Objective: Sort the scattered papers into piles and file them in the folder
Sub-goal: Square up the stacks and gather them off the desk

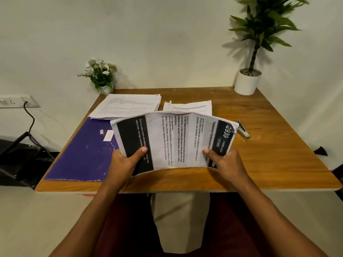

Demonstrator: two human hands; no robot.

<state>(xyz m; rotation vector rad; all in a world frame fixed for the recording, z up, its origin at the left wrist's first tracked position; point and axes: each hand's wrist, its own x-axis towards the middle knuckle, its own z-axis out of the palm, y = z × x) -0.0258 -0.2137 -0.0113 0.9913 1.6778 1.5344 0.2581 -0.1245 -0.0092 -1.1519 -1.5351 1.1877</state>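
My left hand (124, 162) and right hand (223, 160) each pinch the printed sheet (172, 140), thumbs on top, above the table (269, 154) beside the purple folder (83, 154).

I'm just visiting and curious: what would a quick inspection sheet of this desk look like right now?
Surface: wooden table.
Job's things: printed sheets held above the table; a paper pile and a second pile at the far side; purple folder lying flat, left.
Clutter: stapler on the right; flower pot and potted plant by the far corners.
Grips: left hand and right hand each hold the sheets, thumbs on top.
Cables: black cable hanging from a wall socket, left.
Surroundings: pale wall.
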